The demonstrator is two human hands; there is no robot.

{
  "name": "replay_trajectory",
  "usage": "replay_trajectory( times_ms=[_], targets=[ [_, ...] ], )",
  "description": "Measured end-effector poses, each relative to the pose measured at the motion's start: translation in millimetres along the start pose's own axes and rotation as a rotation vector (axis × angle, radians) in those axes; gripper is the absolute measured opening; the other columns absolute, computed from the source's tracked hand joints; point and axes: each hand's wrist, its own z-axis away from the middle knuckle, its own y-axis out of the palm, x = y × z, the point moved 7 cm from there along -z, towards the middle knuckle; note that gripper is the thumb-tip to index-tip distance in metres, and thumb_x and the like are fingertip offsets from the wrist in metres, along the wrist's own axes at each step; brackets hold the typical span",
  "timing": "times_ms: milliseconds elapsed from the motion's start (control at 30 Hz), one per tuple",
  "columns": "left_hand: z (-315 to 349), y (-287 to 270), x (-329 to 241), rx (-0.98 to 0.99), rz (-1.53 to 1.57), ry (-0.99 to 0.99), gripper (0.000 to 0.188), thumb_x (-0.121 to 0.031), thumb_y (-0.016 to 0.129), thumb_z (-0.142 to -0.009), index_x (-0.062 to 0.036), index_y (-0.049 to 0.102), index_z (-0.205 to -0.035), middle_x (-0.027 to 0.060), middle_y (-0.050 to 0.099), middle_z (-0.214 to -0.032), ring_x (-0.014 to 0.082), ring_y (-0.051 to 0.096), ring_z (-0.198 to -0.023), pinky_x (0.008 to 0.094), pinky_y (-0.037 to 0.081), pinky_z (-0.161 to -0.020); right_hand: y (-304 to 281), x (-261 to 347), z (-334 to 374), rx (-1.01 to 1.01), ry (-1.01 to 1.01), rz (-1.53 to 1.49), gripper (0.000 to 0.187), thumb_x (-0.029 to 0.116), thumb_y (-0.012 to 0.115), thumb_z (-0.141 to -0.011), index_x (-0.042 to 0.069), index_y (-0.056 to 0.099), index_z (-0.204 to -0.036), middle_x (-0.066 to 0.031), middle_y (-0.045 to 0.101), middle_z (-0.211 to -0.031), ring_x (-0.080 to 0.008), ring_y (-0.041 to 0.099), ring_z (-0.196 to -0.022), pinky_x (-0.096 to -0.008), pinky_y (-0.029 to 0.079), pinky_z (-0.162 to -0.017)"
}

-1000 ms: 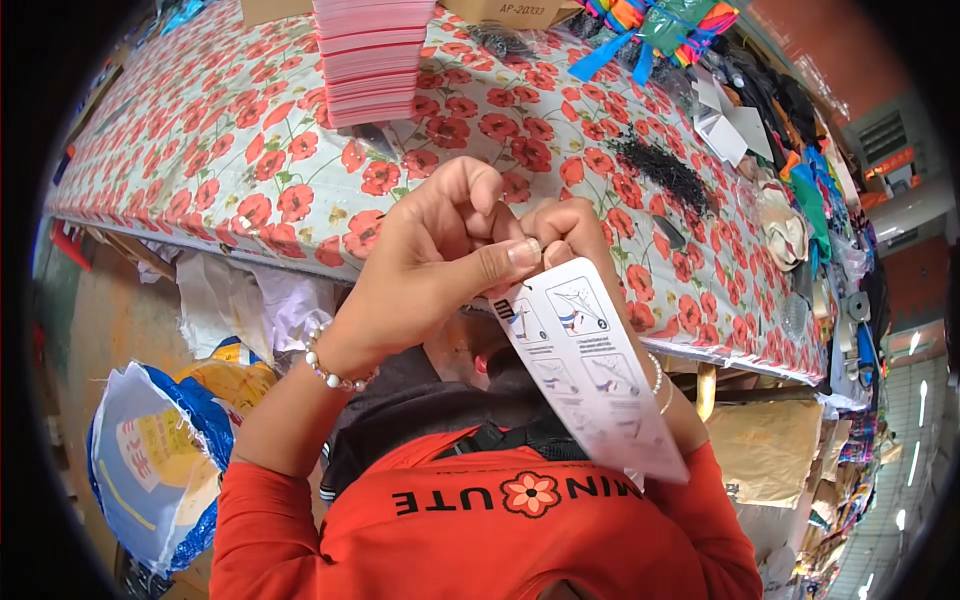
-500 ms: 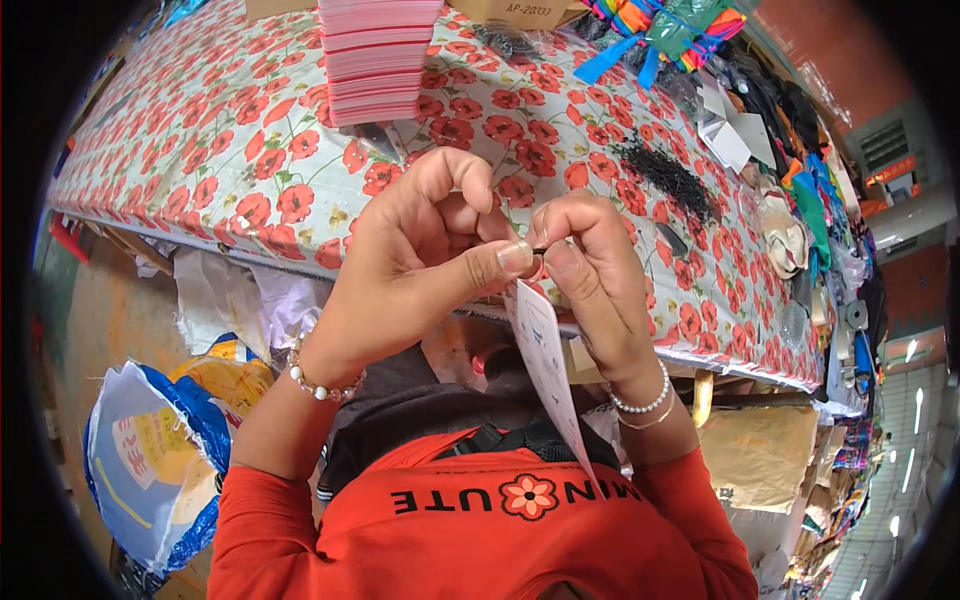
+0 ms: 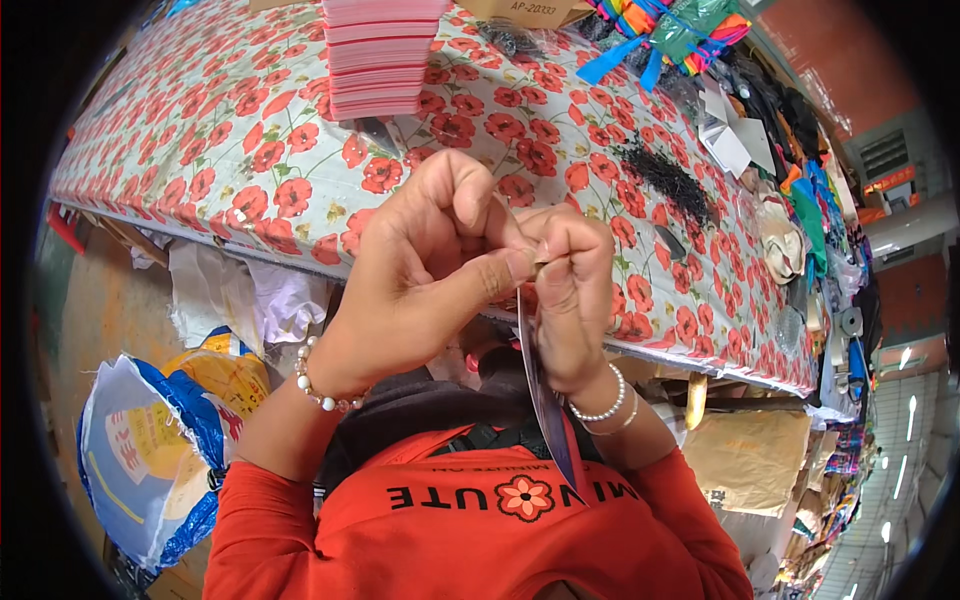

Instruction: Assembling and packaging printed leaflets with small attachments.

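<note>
Dangling between our hands in the middle of the frame, the card (image 3: 545, 405) now shows us little more than its edge. A second ago its printed side faced us and lay across the right forearm; since then it has swung round, and the right hand (image 3: 574, 295) has come into clear sight. For the work, we take that to mean that the attention is on the card's top end, not on what is printed on it. Our left hand (image 3: 430, 265) has thumb and forefinger drawn together there, seemingly holding the card, its other fingers loosely curled. The right thumb and forefinger are pinched close beside them; whatever lies between is too small to tell. Below, the card hangs before our red shirt (image 3: 450, 530). Beyond the hands spreads the table with its flowered cloth (image 3: 265, 190), where a tall pink stack (image 3: 385, 65) stands at the top of the frame and a heap of black strands (image 3: 668, 182) lies toward the upper right. A blue-edged bag (image 3: 150, 460) sits at lower left, a brown paper sack (image 3: 748, 455) at lower right.
</note>
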Motion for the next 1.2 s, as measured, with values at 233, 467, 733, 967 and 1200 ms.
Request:
replay_trajectory(
  times_ms=[233,467,733,967,1200],
  targets=[
    [20.8,-19.4,-21.6,-0.119,-0.361,0.049,0.032,0.015,0.054,-0.076,-0.0083,0.039,-0.094,0.0076,0.058,-0.085,0.0096,0.051,-0.069,0.0171,0.038,-0.056,23.6,-14.6,-4.2,0.150,0.259,0.094,0.020,0.017,0.041,-0.095,0.002,0.042,-0.109,-0.0077,0.044,-0.095,-0.0170,0.042,-0.083,-0.0287,0.036,-0.077],
    [138.0,-70.7,-210.7,-0.674,-1.062,0.216,0.037,0.008,0.048,-0.079,-0.0001,0.056,-0.114,0.0074,0.063,-0.090,0.0090,0.057,-0.078,0.0157,0.038,-0.062,8.8,8.9,-45.9,0.077,0.037,-0.101,0.030,0.006,0.054,-0.078,0.006,0.044,-0.106,-0.0096,0.053,-0.098,-0.0188,0.053,-0.083,-0.0302,0.044,-0.077],
    [388.9,-102.4,-329.9,-1.543,-1.570,-0.266,0.028,-0.002,0.052,-0.074,0.0026,0.067,-0.097,0.0023,0.062,-0.076,0.0077,0.048,-0.064,0.0157,0.037,-0.058,39.2,-7.4,-42.2,0.485,0.212,0.012,0.019,0.015,0.041,-0.087,0.002,0.051,-0.098,-0.0096,0.049,-0.095,-0.0193,0.045,-0.086,-0.0318,0.037,-0.083],
    [453.7,-282.5,-235.5,-1.284,-1.135,-0.489,0.010,-0.007,0.060,-0.070,0.0014,0.064,-0.069,0.0031,0.052,-0.056,0.0104,0.043,-0.046,0.0224,0.037,-0.043,42.1,-10.3,-49.2,0.688,-0.145,0.712,0.031,0.026,0.038,-0.090,0.008,0.063,-0.090,-0.0091,0.051,-0.104,-0.0285,0.043,-0.104,-0.0409,0.029,-0.094],
    [455.8,-349.7,-152.6,-1.104,-0.832,-0.957,0.016,-0.006,0.062,-0.069,-0.0027,0.060,-0.085,0.0094,0.060,-0.067,0.0197,0.058,-0.050,0.0288,0.049,-0.044,-150.3,-67.7,-94.4,0.093,-0.112,1.327,0.029,0.020,0.062,-0.078,0.013,0.062,-0.106,-0.0062,0.058,-0.108,-0.0280,0.048,-0.101,-0.0383,0.030,-0.093]
  ],
)
